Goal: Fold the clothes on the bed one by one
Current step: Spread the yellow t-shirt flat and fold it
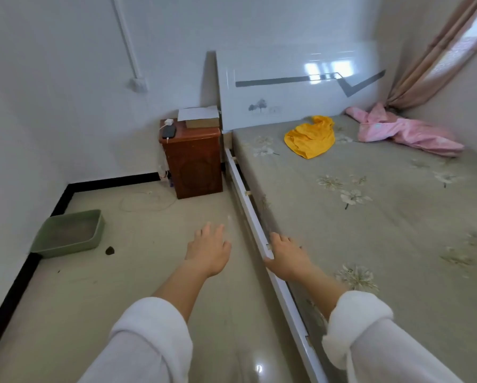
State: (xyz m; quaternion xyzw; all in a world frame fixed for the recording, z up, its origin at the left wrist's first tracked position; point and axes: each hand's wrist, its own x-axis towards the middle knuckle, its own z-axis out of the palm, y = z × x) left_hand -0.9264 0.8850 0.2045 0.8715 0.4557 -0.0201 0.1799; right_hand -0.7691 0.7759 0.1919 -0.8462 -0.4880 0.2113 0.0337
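Both hands empty, fingers relaxed and spread: left hand (208,248) over the floor, right hand (287,258) at the bed (370,217) edge, both well short of the headboard (287,87). Yellow garment (310,136) lies crumpled just below the headboard, pink garment (403,131) further right along it. Both sit ahead-right of the hands; right hand is nearer, yellow is likely first.
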